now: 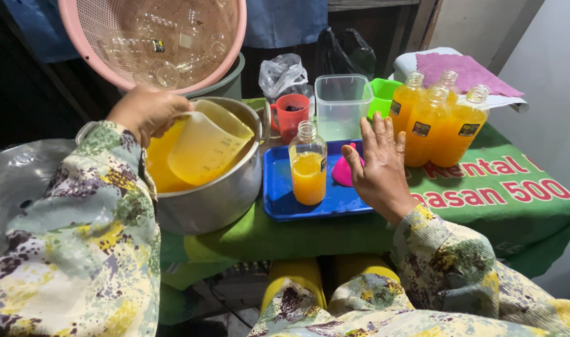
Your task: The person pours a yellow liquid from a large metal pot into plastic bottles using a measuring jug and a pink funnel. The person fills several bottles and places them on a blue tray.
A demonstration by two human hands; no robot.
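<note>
My left hand grips the handle of a clear plastic measuring jug, tilted inside a large steel pot of orange juice. A small clear bottle, about half full of orange juice and uncapped, stands on a blue tray. My right hand hovers over the tray's right side with fingers spread, holding nothing. Partly hidden under that hand, a pink funnel lies on the tray.
Several filled juice bottles stand at the right on a green printed cloth. Behind the tray are a red cup, a clear square container and a green tub. A pink basket of empty bottles sits behind the pot.
</note>
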